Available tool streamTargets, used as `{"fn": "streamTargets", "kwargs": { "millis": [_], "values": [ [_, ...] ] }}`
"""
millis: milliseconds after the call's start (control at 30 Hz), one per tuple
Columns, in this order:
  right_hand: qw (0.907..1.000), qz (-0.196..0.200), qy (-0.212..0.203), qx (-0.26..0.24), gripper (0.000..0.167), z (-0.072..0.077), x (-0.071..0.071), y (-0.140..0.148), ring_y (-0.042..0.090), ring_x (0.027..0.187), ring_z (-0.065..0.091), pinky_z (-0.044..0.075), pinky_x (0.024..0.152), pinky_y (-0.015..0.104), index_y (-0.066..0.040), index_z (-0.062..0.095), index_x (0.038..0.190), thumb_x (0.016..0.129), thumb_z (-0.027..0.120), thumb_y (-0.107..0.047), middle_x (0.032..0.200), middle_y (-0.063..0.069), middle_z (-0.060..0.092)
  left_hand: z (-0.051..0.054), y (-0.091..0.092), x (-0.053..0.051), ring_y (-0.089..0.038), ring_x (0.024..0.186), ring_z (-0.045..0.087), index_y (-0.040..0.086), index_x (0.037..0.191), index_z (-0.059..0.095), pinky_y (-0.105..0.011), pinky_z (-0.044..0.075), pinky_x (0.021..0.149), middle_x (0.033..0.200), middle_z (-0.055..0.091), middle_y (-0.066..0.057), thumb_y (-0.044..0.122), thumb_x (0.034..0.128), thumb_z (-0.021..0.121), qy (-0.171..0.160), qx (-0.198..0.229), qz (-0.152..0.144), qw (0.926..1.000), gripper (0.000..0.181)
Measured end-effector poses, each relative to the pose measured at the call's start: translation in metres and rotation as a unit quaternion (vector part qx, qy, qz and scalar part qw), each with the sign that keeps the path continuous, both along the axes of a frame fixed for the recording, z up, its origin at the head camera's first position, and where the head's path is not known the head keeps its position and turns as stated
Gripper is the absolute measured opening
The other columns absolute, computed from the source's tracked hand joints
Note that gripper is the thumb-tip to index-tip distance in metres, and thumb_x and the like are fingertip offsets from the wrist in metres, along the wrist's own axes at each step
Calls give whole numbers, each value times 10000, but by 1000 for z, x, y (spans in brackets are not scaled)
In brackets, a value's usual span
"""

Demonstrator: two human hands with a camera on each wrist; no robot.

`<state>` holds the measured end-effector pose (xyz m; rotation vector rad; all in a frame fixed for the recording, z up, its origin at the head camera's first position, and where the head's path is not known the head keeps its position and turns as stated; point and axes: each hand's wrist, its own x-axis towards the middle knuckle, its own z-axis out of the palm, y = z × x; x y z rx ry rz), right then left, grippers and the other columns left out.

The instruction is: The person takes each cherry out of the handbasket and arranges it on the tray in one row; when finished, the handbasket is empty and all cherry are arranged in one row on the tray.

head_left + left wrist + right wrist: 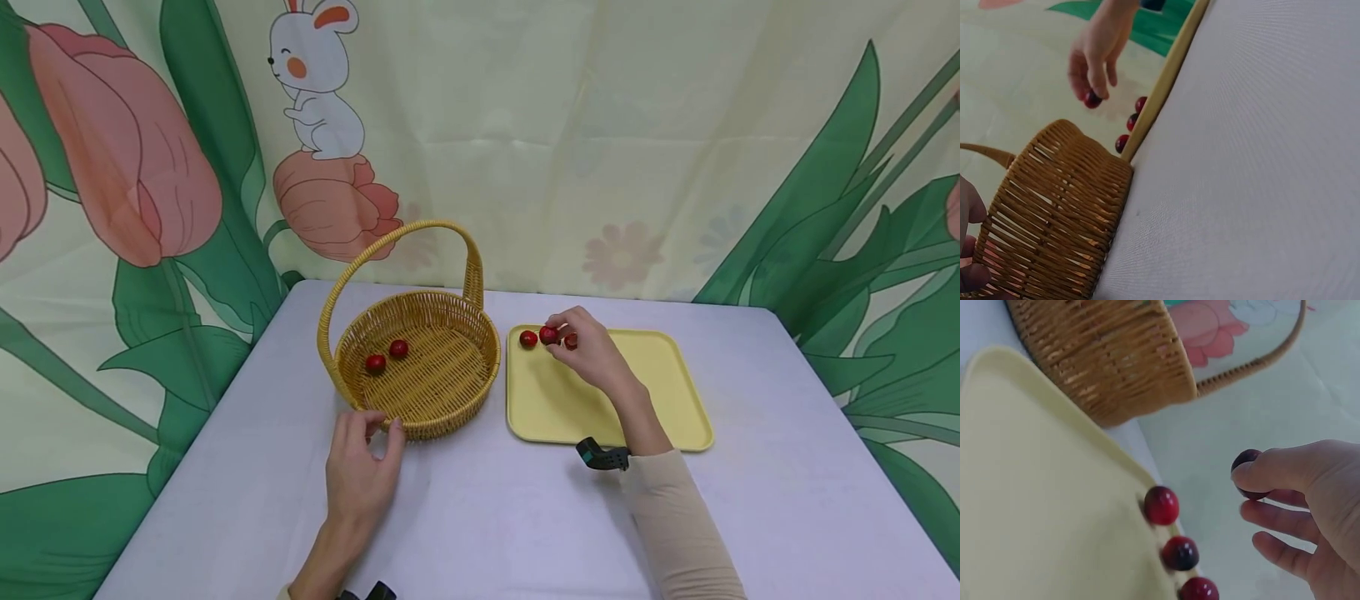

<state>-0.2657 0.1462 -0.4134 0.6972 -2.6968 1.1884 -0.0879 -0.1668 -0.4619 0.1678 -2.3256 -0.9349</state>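
My left hand [360, 475] holds the near rim of a round woven basket [457, 417], fingertips and thumb at its edge. Two small, round, dark red fruits [376, 364] lie in the left part of the basket. Over the back of a pale yellow tray [652, 392], my right hand [588, 350] pinches another such fruit [1249, 475] between thumb and fingers, lifted clear of the tray. Three more red fruits [1180, 553] sit in a row along the tray's far edge; in the head view my right hand partly hides them.
The basket's tall arched handle [405, 227] rises above it. Basket and tray stand side by side on a table with a white cloth [480, 517]. Behind hangs a curtain [637, 150] printed with tulips and a white rabbit.
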Motion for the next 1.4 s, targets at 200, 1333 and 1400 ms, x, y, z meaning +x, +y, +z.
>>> {"fn": "streamTargets", "kwargs": {
  "millis": [200,1333,1400],
  "values": [
    [9994,-333,-40,33,360,-6,-8,17,347,1014,662,549,880,491,7,593,1219,883,721,-27,1172,181,586,0,0,0,-221,914,622,62,1031,618,-394,547,777,975,566,-54,195,899,715,-80,-28,45,10000,211],
    [9880,-1211,-776,562,336,-45,-32,64,394,1088,614,500,949,509,26,597,1249,934,671,-65,1270,229,573,0,0,0,-211,883,609,47,1017,619,-404,566,763,959,567,-70,164,885,722,47,-159,54,9998,205],
    [9873,-1224,-811,612,346,-47,-32,65,388,1093,611,500,956,510,23,593,1262,937,670,-66,1275,230,574,0,1,0,-196,876,603,39,1012,620,-404,561,753,956,570,-71,156,882,722,98,-210,69,9997,202]
  ]
}}
